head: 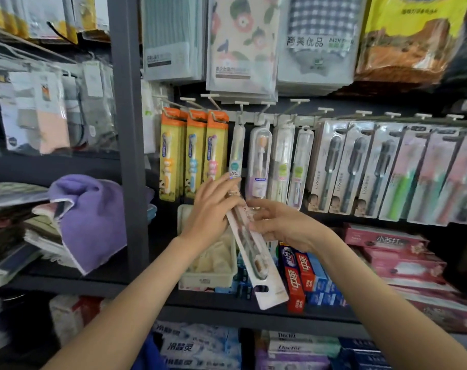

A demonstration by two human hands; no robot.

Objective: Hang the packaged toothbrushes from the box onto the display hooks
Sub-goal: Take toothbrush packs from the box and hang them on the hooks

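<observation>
A long white packaged toothbrush (256, 265) is held slantwise in front of the shelf, its hang-hole end pointing down and to the right. My left hand (213, 206) grips its upper end from the left. My right hand (277, 222) holds the middle of the pack from the right, fingers curled round it. Above them runs a row of display hooks (256, 108) with several hanging toothbrush packs (259, 161). The box is not in view.
Orange-topped children's toothbrush packs (195, 153) hang at the left of the row, grey and pink packs (387, 169) at the right. Toothpaste boxes (301, 273) and a white basket (208, 279) stand on the shelf below. A grey upright post (128, 156) separates folded towels (88, 214) at left.
</observation>
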